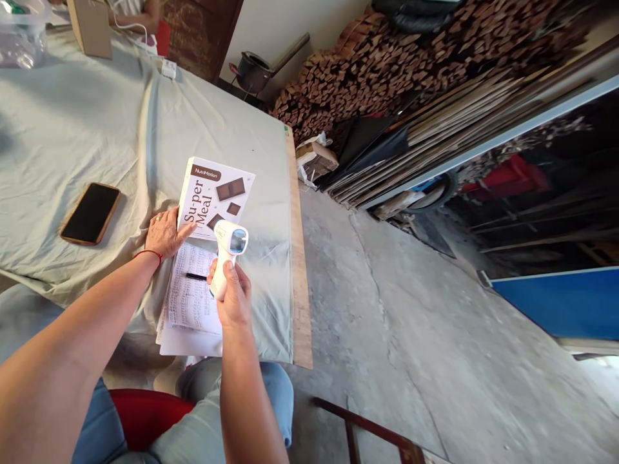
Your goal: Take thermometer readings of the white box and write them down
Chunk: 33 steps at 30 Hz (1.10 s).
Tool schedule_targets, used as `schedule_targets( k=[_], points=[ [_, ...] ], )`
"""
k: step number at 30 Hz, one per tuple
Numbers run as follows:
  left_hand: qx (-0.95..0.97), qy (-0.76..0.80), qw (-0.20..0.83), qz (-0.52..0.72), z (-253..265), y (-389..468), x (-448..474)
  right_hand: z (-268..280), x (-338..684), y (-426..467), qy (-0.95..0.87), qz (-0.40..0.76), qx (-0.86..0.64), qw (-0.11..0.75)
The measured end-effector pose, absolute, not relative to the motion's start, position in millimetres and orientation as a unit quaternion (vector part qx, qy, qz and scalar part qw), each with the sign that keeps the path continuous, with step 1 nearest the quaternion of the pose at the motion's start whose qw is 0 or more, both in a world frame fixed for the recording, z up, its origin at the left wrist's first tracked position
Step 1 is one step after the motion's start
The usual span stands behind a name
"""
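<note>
My right hand (235, 293) is closed round the handle of a white infrared thermometer (223, 261). Its head, with a small bluish screen, tilts up over the lower edge of a white box (220, 187) printed "NutriMotion Su-per Meal" with chocolate pieces. At the box's lower left corner, my left hand (164, 232) grips it, thumb across the printed front and fingers along the left side. Below the box lie handwritten sheets (188, 312) with a black pen (196, 276) on them, partly hidden by my right hand.
A phone in an orange-brown case (91, 214) lies to the left on the cloth-covered table (217, 122). Toward the far left are a cardboard box (90, 29), a clear plastic container (22, 35) and another person's arm (151, 16). Stacked firewood (333, 71) stands beyond the table's wooden edge (300, 290).
</note>
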<state>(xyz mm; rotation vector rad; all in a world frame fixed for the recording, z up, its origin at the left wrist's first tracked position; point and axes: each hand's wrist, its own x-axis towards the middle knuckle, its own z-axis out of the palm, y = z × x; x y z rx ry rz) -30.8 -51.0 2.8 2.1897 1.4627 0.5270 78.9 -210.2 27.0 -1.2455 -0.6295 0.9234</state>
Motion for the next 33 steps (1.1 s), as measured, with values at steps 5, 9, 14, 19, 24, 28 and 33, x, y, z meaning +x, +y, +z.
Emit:
schedule_targets(
  k=[5, 9, 14, 19, 24, 28, 33],
  points=[
    [0.796, 0.528, 0.226, 0.191, 2.5, -50.0, -30.7, 39.1, 82.5, -227.4, -0.272, 0.424, -0.531, 0.682],
    [0.797, 0.523, 0.227, 0.197, 1.2, -48.7, -31.6, 40.6, 92.2, -238.6, -0.273, 0.423, -0.528, 0.684],
    [0.795, 0.530, 0.223, 0.195, 1.8, -47.7, -30.9, 35.2, 104.4, -247.8, -0.264, 0.403, -0.542, 0.688],
    [0.797, 0.531, 0.217, 0.190, 3.1, -47.1, -30.0, 27.7, 119.9, -255.5, -0.280, 0.337, -0.616, 0.654],
    [0.799, 0.529, 0.212, 0.191, 1.8, -45.8, -29.4, -1.2, 163.8, -263.1, -0.320, 0.156, -0.793, 0.493],
    [0.797, 0.530, 0.212, 0.197, -0.8, -44.6, -29.6, -36.9, 202.8, -264.8, -0.358, 0.008, -0.858, 0.367],
    [0.798, 0.530, 0.212, 0.196, -0.4, -45.7, -29.8, -50.5, 204.7, -264.3, -0.408, -0.095, -0.845, 0.332]
  ],
)
